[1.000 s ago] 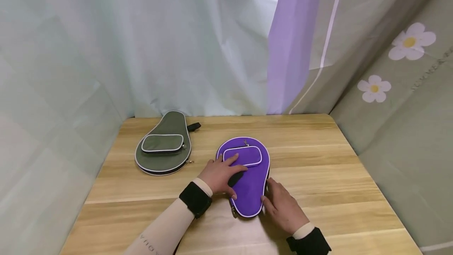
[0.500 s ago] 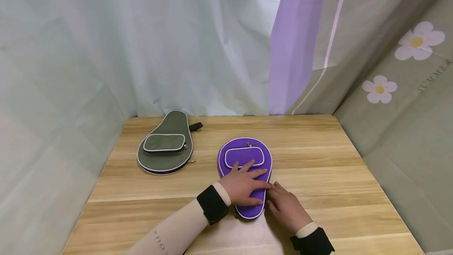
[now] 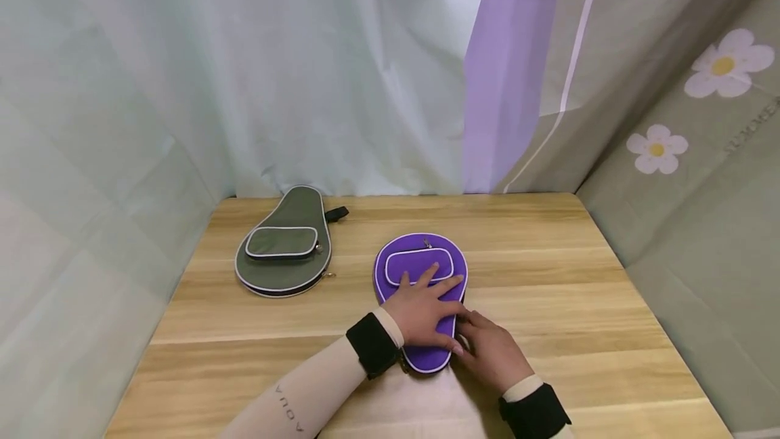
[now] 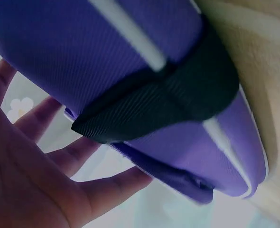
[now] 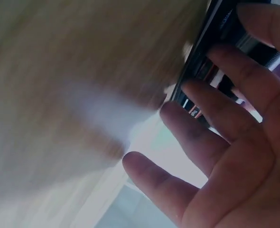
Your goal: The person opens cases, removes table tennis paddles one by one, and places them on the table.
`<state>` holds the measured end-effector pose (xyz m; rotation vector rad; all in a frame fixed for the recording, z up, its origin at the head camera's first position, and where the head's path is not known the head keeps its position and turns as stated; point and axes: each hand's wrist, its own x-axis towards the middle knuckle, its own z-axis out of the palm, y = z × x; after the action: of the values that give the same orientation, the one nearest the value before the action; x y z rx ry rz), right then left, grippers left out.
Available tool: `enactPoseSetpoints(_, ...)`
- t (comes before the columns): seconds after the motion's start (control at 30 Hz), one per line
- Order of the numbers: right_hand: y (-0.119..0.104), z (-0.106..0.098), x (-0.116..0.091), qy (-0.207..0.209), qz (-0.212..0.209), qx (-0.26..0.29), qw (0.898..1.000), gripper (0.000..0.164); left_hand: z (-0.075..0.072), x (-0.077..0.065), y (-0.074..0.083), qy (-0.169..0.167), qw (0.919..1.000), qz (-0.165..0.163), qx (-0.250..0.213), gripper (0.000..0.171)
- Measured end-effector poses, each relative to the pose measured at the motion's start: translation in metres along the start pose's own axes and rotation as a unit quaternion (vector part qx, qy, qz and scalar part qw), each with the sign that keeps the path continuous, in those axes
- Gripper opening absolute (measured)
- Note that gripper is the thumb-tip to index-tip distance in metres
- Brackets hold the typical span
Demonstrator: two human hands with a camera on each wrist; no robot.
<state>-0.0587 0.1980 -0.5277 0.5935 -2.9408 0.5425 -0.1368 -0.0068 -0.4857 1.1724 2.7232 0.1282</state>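
Observation:
A purple paddle case [image 3: 420,263] with white piping and a small front pocket lies on the wooden table, its narrow end toward me. My left hand [image 3: 420,314] lies across its lower half with fingers spread, the thumb near the right edge. In the left wrist view a black strap [image 4: 178,95] crosses the purple fabric [image 4: 102,61]. Along the case's right side, my right hand [image 3: 490,351] touches the edge with fingers extended. The right wrist view shows these fingers [image 5: 197,128] against the dark side of the case [image 5: 201,57]. The left fingers overlap the right fingertips in the head view.
An olive-green paddle case [image 3: 283,273] with a pocket and a black strap [image 3: 336,214] lies at the back left of the wooden table [image 3: 585,303]. Curtains [image 3: 341,73] hang behind and beside the table, the right one printed with daisies.
My left hand has slid right across the purple case, from its left edge to its right edge. My right hand stays at the right side, its fingers slightly shifted. Both cases keep their places.

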Motion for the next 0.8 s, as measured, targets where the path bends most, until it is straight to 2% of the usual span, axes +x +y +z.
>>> enactPoseSetpoints(0.07,0.000,0.001,0.002,0.016,-0.015,-0.008,1.000,0.034,-0.004,-0.003,-0.001,0.012,0.9999,0.002,0.004,0.073)
enactPoseSetpoints(0.13,-0.001,-0.001,0.005,0.016,-0.018,-0.008,1.000,0.036,-0.010,-0.009,-0.002,0.027,0.9996,0.006,0.008,0.073)
enactPoseSetpoints(0.33,-0.012,-0.013,0.013,-0.041,0.025,0.004,0.999,0.045,-0.021,-0.033,-0.004,0.087,0.9959,0.001,0.023,0.076)
enactPoseSetpoints(0.43,-0.015,-0.015,0.016,-0.051,0.034,0.004,0.998,0.044,-0.023,-0.048,-0.006,0.122,0.9924,-0.012,0.016,0.077)
enactPoseSetpoints(0.57,-0.015,-0.015,0.018,-0.055,0.037,0.009,0.998,0.038,-0.025,-0.068,-0.008,0.158,0.9865,-0.043,0.005,0.072)
enactPoseSetpoints(0.7,-0.014,-0.013,0.018,-0.067,0.051,0.019,0.996,0.039,-0.027,-0.088,-0.008,0.177,0.9802,-0.089,-0.001,0.070)
enactPoseSetpoints(0.8,-0.014,-0.011,0.017,-0.067,0.056,0.025,0.996,0.041,-0.027,-0.101,-0.008,0.193,0.9745,-0.114,0.012,0.073)
